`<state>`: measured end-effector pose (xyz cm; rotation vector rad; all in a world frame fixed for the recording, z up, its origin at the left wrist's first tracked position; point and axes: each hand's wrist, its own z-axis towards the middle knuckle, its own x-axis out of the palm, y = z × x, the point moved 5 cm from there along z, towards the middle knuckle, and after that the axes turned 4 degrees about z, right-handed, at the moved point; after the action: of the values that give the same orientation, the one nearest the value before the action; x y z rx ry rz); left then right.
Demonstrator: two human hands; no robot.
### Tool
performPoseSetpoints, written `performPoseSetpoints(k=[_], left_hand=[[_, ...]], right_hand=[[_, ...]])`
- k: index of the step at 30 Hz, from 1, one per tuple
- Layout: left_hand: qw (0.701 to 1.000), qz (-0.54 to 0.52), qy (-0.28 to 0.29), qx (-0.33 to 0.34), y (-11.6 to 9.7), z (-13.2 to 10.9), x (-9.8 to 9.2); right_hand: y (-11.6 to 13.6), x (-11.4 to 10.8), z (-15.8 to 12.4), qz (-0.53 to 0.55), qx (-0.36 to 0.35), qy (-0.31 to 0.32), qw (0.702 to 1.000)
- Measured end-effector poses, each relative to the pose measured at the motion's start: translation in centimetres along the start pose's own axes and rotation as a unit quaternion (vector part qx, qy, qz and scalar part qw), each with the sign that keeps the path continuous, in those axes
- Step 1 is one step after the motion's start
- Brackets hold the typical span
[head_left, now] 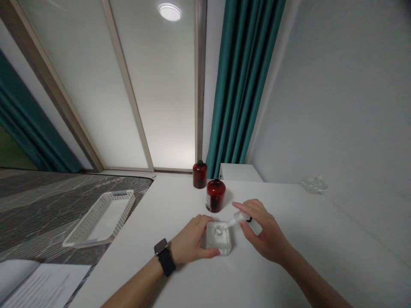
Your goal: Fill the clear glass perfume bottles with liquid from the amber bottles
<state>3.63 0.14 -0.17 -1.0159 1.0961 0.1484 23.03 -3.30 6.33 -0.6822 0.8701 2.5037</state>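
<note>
Work looks under way, not finished

The left hand [193,242] grips a square clear container [219,245] on the white table [173,201]; the right hand [263,233] pinches a whitish nozzle [238,217], tip close over it. Two dark-red bottles [216,196] stand untouched beyond

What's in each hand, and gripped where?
Left hand: clear square container, thumb at the near edge, fingers at the far-left corner. Right hand: small whitish piece, between thumb and fingers; exact contact spot too blurred to tell.
</note>
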Motion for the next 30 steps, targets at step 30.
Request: performPoseSetpoints(k=[30], left_hand=[[0.952,-0.028,-0.214,0.218,-2.9,-1.7,-2.4]], right_hand=[[-2.0,7.4,-3.7,0.182,0.168,-0.004,0.969]])
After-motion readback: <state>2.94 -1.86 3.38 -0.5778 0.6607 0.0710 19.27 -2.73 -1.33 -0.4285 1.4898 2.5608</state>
